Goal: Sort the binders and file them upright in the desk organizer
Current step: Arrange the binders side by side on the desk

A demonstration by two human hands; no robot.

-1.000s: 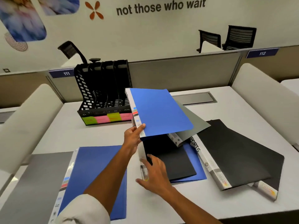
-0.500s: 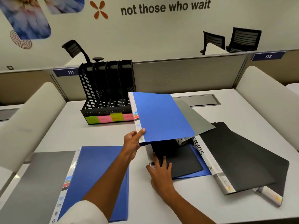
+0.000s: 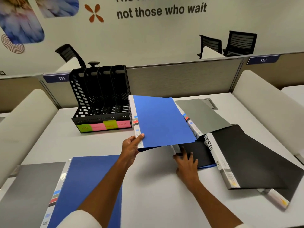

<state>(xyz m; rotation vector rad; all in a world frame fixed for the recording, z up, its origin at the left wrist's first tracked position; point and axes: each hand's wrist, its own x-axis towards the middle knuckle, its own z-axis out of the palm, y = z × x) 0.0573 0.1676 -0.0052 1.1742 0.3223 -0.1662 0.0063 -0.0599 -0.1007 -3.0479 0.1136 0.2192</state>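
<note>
My left hand grips the near corner of a blue binder and holds it raised over the desk. My right hand lies flat, fingers spread, on a small black binder that rests on another blue one. Beside these lie a grey binder and a large black binder with a spine marked SPORTS. Another blue binder and a grey binder lie flat at the near left. The black mesh desk organizer stands at the back left with its slots empty and coloured labels along its front.
A grey partition runs behind the white desk. Padded white dividers flank the desk on both sides. A second black binder edge pokes out under the large one near the front right. Office chairs stand beyond the partition.
My right hand slid forward and right from the desk edge onto the small black binder. The raised blue binder stayed in my left hand, almost still.
</note>
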